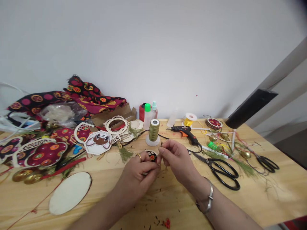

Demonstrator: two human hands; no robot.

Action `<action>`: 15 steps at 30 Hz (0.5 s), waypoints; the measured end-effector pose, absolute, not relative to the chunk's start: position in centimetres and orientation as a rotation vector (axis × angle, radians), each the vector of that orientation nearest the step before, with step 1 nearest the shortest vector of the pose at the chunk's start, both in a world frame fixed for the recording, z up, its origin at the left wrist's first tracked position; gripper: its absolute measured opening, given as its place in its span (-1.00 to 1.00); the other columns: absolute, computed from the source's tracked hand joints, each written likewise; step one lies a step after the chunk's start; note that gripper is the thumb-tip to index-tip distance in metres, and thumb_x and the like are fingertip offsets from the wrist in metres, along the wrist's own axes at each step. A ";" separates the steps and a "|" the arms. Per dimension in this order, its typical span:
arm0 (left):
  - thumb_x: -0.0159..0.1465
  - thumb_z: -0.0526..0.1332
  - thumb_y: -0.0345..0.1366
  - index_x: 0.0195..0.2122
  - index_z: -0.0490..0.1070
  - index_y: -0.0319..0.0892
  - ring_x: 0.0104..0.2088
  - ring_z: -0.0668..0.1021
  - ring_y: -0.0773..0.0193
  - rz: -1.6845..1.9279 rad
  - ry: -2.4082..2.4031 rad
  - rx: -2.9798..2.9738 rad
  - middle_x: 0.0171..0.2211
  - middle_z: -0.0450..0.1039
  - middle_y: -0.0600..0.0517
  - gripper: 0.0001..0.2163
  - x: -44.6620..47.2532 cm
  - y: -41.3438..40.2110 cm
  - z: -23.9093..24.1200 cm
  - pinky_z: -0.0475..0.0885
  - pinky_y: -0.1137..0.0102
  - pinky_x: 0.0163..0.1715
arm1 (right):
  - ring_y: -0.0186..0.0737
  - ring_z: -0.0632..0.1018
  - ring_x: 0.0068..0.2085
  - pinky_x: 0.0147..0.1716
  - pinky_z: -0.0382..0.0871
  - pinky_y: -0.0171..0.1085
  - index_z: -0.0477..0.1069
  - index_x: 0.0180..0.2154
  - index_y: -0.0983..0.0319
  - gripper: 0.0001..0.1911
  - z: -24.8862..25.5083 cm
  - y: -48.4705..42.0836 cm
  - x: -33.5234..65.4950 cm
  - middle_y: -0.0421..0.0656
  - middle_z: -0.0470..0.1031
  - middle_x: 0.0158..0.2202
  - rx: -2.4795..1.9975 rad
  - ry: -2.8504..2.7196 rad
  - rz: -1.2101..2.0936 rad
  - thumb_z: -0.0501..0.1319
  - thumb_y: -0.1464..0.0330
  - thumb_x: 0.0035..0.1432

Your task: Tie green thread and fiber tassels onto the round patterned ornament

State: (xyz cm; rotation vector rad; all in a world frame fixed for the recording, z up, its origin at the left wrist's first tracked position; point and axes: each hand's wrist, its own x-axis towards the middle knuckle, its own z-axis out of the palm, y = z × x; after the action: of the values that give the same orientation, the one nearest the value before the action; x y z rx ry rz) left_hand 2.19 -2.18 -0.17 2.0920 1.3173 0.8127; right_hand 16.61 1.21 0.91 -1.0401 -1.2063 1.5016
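My left hand (141, 171) is closed around a small ornament (151, 155) with a pale cut-out edge and dark patterned fabric bearing a red-orange flower. Most of that ornament is hidden behind my fingers. Close to its right side, my right hand (175, 158) is closed in a pinch of thumb and forefinger; whatever lies between the fingertips is too small to make out. Just beyond both hands stands a spool of olive thread (153, 131). To the right of my right hand lie black-handled scissors (222, 172).
A glue gun (185, 131) and yellow spool (190, 119) lie behind my right hand. Leftward are patterned cloth (86, 92), a sheep-face hexagon (98, 142) and a pale oval (70, 193). Green-capped bottle (147, 116) stands near the wall; a black cylinder (251, 108) leans right.
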 end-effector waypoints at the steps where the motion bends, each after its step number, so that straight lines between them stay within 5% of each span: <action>1: 0.22 0.07 -0.35 -0.40 0.55 -0.12 -0.45 0.38 0.31 0.818 1.317 2.104 -0.50 0.27 0.06 -0.76 2.2 -2.2 0.0 0.25 0.42 -0.45 | -0.48 0.26 -0.68 -0.65 0.09 -0.44 0.22 -0.52 0.24 -0.84 0.9 1.2 16.6 -0.32 0.35 -0.72 -1.030 -1.185 1.529 0.20 0.36 -0.02; 6: 0.21 0.11 -0.30 -0.45 0.48 -0.16 -0.44 0.41 0.31 1.005 1.340 1.913 -0.50 0.33 0.05 -0.82 1.9 -2.5 0.7 0.28 0.43 -0.42 | -0.51 0.20 -0.68 -0.66 0.01 -0.45 0.22 -0.50 0.25 -0.80 1.0 1.4 16.7 -0.37 0.25 -0.73 -0.999 -1.171 1.574 0.23 0.32 -0.05; 11: 0.20 0.14 -0.18 -0.24 0.42 -0.14 -0.59 0.32 0.36 1.100 1.475 1.621 -0.61 0.26 0.16 -0.80 1.3 -2.0 0.6 0.23 0.47 -0.58 | -0.50 0.19 -0.66 -0.66 0.00 -0.44 0.22 -0.52 0.25 -0.81 1.1 1.5 17.0 -0.36 0.23 -0.71 -0.994 -1.237 1.564 0.22 0.34 -0.04; 15: 0.14 0.21 -0.21 -0.54 0.46 -0.16 -0.55 0.38 0.33 0.987 1.445 1.749 -0.61 0.37 0.10 -0.82 0.4 -1.4 1.0 0.26 0.44 -0.52 | -0.49 0.19 -0.66 -0.66 0.02 -0.43 0.23 -0.52 0.25 -0.84 1.0 1.6 17.1 -0.35 0.24 -0.71 -1.035 -1.285 1.528 0.20 0.36 -0.03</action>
State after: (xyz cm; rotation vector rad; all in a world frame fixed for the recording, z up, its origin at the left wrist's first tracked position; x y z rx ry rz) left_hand 0.40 -1.39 0.99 1.7492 1.4447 0.9872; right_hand 17.07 1.63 1.00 -1.0352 -1.2846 1.5278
